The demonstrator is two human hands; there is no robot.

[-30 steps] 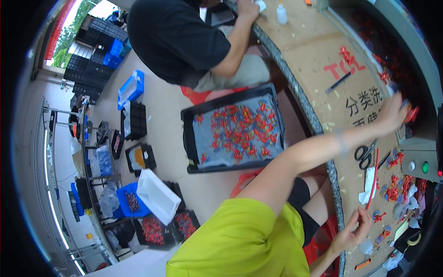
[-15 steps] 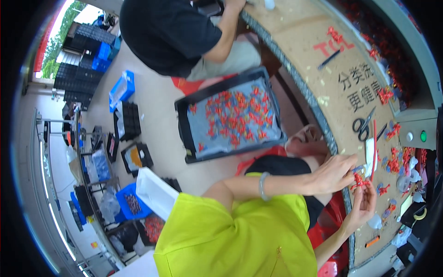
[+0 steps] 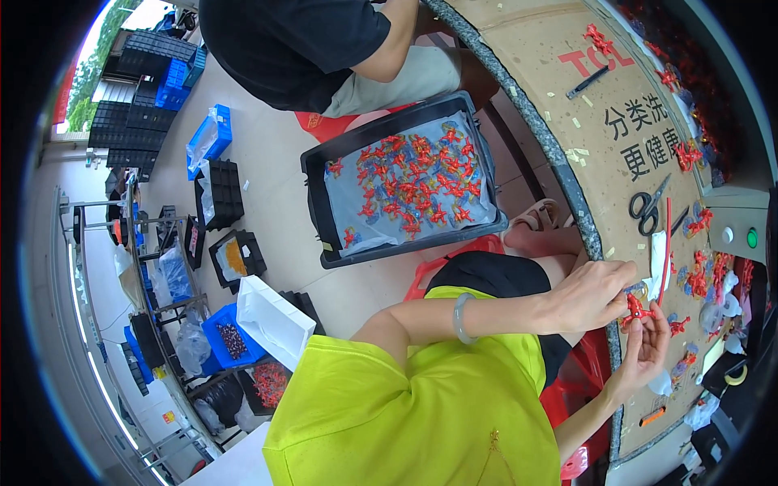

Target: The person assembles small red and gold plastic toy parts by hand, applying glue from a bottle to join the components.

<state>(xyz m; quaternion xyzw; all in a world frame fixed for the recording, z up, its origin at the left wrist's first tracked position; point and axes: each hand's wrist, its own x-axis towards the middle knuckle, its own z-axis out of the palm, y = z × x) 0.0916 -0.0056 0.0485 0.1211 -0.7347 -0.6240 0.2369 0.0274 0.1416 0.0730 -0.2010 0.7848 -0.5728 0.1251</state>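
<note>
My left hand (image 3: pixel 593 296), with a bangle on its wrist, comes over the table's near edge, its fingers pinched on a small red plastic figure (image 3: pixel 636 310). My right hand (image 3: pixel 646 350) grips the same figure from below with thumb and fingertips. A bluish, clear bit shows beside the figure; finer detail is too small to make out. Just beyond the hands lie a white strip (image 3: pixel 657 263) and a thin red stick (image 3: pixel 668 243). Black-handled scissors (image 3: pixel 646 212) rest farther up the cardboard-covered table (image 3: pixel 567 134).
More red figures (image 3: pixel 697 279) lie along the table's far side. A dark cutter (image 3: pixel 587 83) and an orange cutter (image 3: pixel 652 416) lie on the cardboard. On my left stands a black crate (image 3: pixel 324 235) of red figures, near a seated person in black (image 3: pixel 300 57). Stacked crates (image 3: pixel 130 105) stand behind.
The view has shifted slightly, so the table and crate appear displaced. Both hands stay together on the red figure, with only small finger movement.
</note>
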